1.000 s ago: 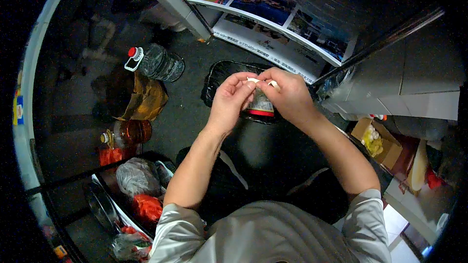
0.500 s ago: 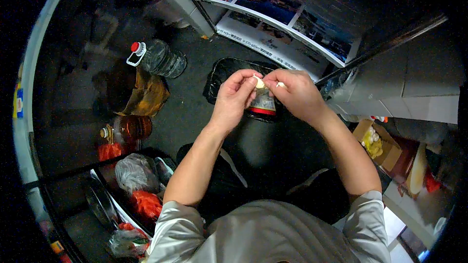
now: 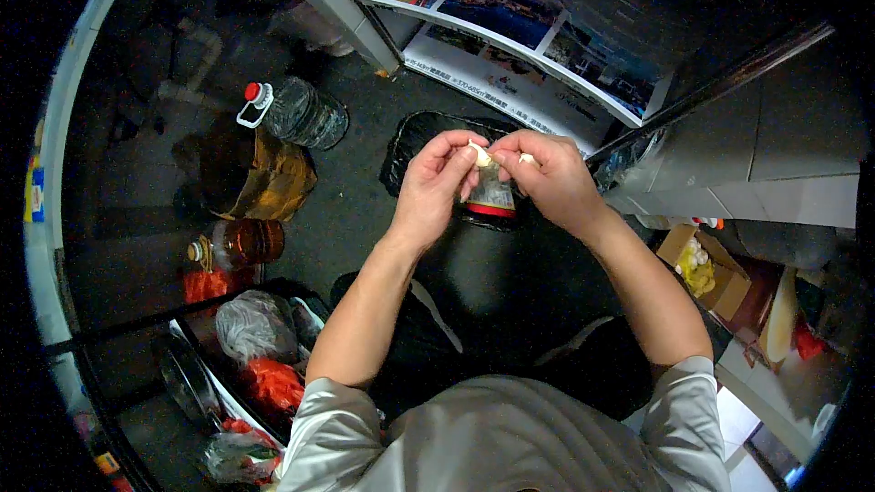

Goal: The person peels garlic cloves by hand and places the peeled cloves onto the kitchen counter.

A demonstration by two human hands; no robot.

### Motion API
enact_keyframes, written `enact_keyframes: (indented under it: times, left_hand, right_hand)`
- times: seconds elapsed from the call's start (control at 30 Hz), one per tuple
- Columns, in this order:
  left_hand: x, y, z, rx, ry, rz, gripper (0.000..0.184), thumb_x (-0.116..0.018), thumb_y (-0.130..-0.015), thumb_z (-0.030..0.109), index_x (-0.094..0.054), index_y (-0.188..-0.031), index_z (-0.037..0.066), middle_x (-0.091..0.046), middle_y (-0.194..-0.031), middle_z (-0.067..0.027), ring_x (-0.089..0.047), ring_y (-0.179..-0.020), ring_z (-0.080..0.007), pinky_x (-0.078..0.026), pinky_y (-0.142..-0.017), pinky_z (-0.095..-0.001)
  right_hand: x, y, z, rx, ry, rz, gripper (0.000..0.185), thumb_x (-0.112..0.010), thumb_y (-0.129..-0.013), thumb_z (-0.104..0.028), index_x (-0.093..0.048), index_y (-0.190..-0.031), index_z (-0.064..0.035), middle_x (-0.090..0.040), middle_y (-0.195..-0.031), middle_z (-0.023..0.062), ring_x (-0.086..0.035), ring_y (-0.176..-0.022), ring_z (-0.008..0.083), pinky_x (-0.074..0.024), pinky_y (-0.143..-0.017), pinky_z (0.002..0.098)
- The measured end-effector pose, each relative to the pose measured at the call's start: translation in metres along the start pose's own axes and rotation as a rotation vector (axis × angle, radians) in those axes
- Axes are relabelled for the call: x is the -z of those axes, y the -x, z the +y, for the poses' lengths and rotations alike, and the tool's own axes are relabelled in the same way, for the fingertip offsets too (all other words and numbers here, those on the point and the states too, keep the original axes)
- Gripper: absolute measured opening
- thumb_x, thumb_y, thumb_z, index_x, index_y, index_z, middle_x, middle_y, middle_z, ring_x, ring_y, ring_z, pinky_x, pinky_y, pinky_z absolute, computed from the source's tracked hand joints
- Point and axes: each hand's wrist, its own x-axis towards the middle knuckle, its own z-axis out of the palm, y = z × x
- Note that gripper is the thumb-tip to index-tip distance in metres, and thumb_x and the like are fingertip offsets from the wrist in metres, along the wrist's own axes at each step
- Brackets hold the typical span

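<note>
My left hand (image 3: 430,184) is closed, pinching a pale garlic clove (image 3: 481,157) between thumb and fingertips. My right hand (image 3: 558,178) meets it from the other side, its thumb and forefinger pinched at the clove's edge. A second small pale piece (image 3: 526,158), apparently another clove, shows between the curled fingers of the right hand. Beneath both hands stands a bin lined with a black bag (image 3: 407,141). In or over the bin lies a clear package with a red band (image 3: 490,210), partly hidden by the hands.
To the left are a large water bottle with a red cap (image 3: 310,112), a brown paper bag (image 3: 278,184) and a bottle of amber liquid (image 3: 253,241). Plastic bags (image 3: 255,323) fill a crate. At right sits a cardboard box (image 3: 725,282) with pale bulbs. Printed panels (image 3: 501,9) stand ahead.
The clove in my left fingers has tilted and shifted slightly left. Both hands remain nearly in place, still pinched together over the bin.
</note>
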Motion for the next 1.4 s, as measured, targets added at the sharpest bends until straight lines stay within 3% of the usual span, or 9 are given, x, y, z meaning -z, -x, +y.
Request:
enact_keyframes:
  times: [0.13, 0.2, 0.3, 0.4, 0.6, 0.9, 1.13, 1.2, 1.4]
  left_hand:
    - [-0.001, 0.000, -0.001, -0.028, 0.011, -0.003, 0.021, -0.051, -0.102, 0.019, -0.060, -0.116, 0.005, -0.058, -0.083, -0.0011, -0.050, -0.067, -0.0070, -0.040, -0.058, -0.0205]
    - [-0.003, 0.001, -0.001, -0.011, -0.024, -0.013, 0.023, -0.051, -0.102, 0.018, -0.059, -0.118, 0.004, -0.061, -0.086, -0.0018, -0.052, -0.069, -0.0077, -0.042, -0.058, -0.0212]
    - [-0.003, 0.003, 0.004, 0.016, -0.045, -0.026, 0.022, -0.055, -0.099, 0.012, -0.059, -0.119, 0.004, -0.060, -0.083, 0.0007, -0.053, -0.071, -0.0046, -0.041, -0.060, -0.0187]
    - [-0.004, 0.002, 0.004, -0.030, -0.040, -0.029, 0.023, -0.054, -0.099, 0.012, -0.058, -0.121, 0.003, -0.064, -0.088, -0.0025, -0.058, -0.072, -0.0086, -0.045, -0.057, -0.0224]
    - [-0.007, 0.004, 0.003, -0.017, -0.077, 0.001, 0.018, -0.057, -0.098, 0.011, -0.058, -0.114, 0.004, -0.064, -0.084, -0.0003, -0.058, -0.071, -0.0078, -0.045, -0.057, -0.0217]
    - [-0.001, 0.004, -0.001, -0.001, -0.106, -0.065, 0.014, -0.058, -0.098, 0.013, -0.058, -0.109, 0.005, -0.063, -0.082, 0.0004, -0.058, -0.071, -0.0074, -0.045, -0.059, -0.0219]
    - [-0.004, 0.004, -0.001, -0.039, -0.021, -0.039, 0.020, -0.057, -0.095, 0.005, -0.054, -0.115, 0.005, -0.066, -0.091, -0.0016, -0.059, -0.074, -0.0082, -0.047, -0.064, -0.0217]
    - [-0.003, 0.003, -0.002, -0.069, -0.071, -0.034, 0.021, -0.056, -0.093, 0.002, -0.054, -0.113, 0.004, -0.064, -0.091, -0.0010, -0.059, -0.078, -0.0082, -0.047, -0.068, -0.0207]
    - [-0.009, 0.008, 0.005, -0.099, -0.275, -0.022, 0.023, -0.058, -0.090, 0.000, -0.053, -0.113, 0.005, -0.055, -0.090, 0.0025, -0.051, -0.080, -0.0045, -0.043, -0.070, -0.0193]
  right_hand:
    - [-0.005, 0.001, 0.004, 0.017, 0.036, 0.020, 0.017, -0.058, -0.091, -0.015, -0.067, -0.092, -0.0012, -0.069, -0.081, 0.0153, -0.069, -0.074, 0.0294, -0.0537, -0.068, 0.0384]
    - [-0.011, 0.002, 0.008, 0.169, 0.244, 0.121, 0.013, -0.057, -0.090, -0.014, -0.063, -0.091, -0.0023, -0.068, -0.082, 0.0166, -0.068, -0.077, 0.0345, -0.0542, -0.070, 0.0438]
    - [-0.013, 0.003, 0.009, 0.210, 0.303, 0.153, 0.010, -0.057, -0.089, -0.013, -0.059, -0.089, -0.0040, -0.067, -0.082, 0.0173, -0.067, -0.078, 0.0374, -0.0539, -0.069, 0.0477]
    - [-0.014, 0.003, 0.008, 0.240, 0.347, 0.182, 0.009, -0.058, -0.089, -0.014, -0.059, -0.089, -0.0044, -0.067, -0.081, 0.0162, -0.067, -0.075, 0.0363, -0.0541, -0.066, 0.0471]
    - [-0.010, 0.001, 0.005, 0.232, 0.487, 0.296, 0.006, -0.059, -0.087, -0.011, -0.059, -0.089, -0.0047, -0.066, -0.079, 0.0151, -0.067, -0.072, 0.0348, -0.0543, -0.063, 0.0453]
    - [-0.006, -0.001, 0.007, 0.241, 0.541, 0.296, 0.006, -0.059, -0.088, -0.010, -0.059, -0.088, -0.0044, -0.066, -0.078, 0.0167, -0.067, -0.072, 0.0347, -0.0536, -0.062, 0.0445]
    - [0.004, 0.000, 0.009, 0.050, 0.385, 0.132, 0.017, -0.058, -0.090, -0.017, -0.066, -0.092, -0.0020, -0.069, -0.084, 0.0181, -0.067, -0.075, 0.0375, -0.0534, -0.069, 0.0454]
    - [0.010, -0.002, 0.002, -0.091, 0.145, 0.126, 0.023, -0.060, -0.091, -0.022, -0.068, -0.097, -0.0018, -0.070, -0.087, 0.0181, -0.069, -0.079, 0.0344, -0.0532, -0.074, 0.0419]
    - [0.010, -0.004, 0.003, -0.093, -0.008, -0.057, 0.026, -0.064, -0.089, -0.026, -0.069, -0.095, -0.0010, -0.070, -0.084, 0.0147, -0.067, -0.079, 0.0228, -0.0509, -0.075, 0.0357]
